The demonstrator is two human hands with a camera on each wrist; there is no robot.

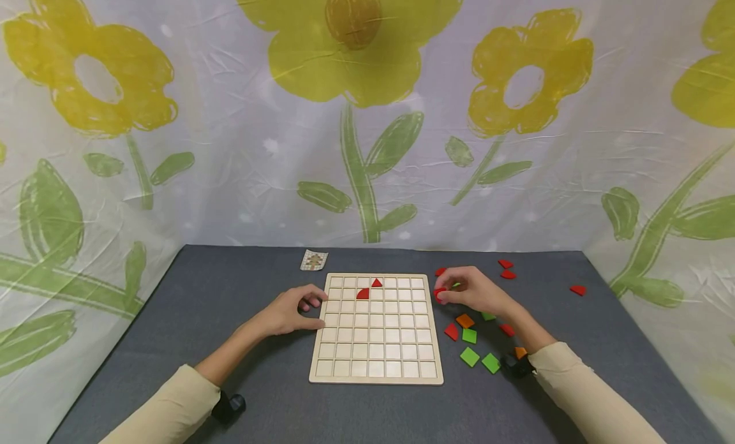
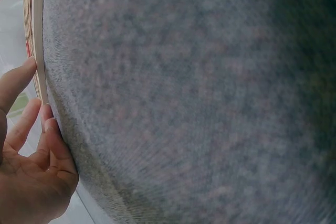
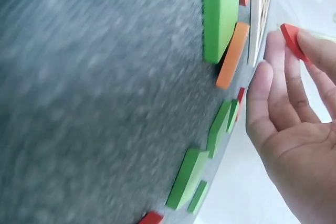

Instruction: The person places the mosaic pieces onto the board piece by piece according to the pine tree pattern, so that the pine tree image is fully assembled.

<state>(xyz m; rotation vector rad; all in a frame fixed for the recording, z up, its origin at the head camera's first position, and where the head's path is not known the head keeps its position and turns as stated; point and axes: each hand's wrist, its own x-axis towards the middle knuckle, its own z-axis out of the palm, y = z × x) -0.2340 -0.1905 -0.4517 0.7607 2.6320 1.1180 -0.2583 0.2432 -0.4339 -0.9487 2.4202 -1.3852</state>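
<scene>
Touching the left edge of the board (image 1: pixel 376 334) in the head view, the left hand (image 1: pixel 287 311) has its grip spread; just beside the right edge, the right hand (image 1: pixel 473 289) pinches a red piece (image 1: pixel 439 295)! Over to the left wrist: fingertips (image 2: pixel 26 73) meet that board's edge. Right wrist now: thumb and finger pinch the red piece, green tiles (image 3: pixel 221 17) lying on the worktop (image 3: pixel 105 103).

No lettering, brand, number or sign can be read in any view — the card (image 1: pixel 313 260) bears a small printed pattern, too tiny to tell whether it holds characters.
</scene>
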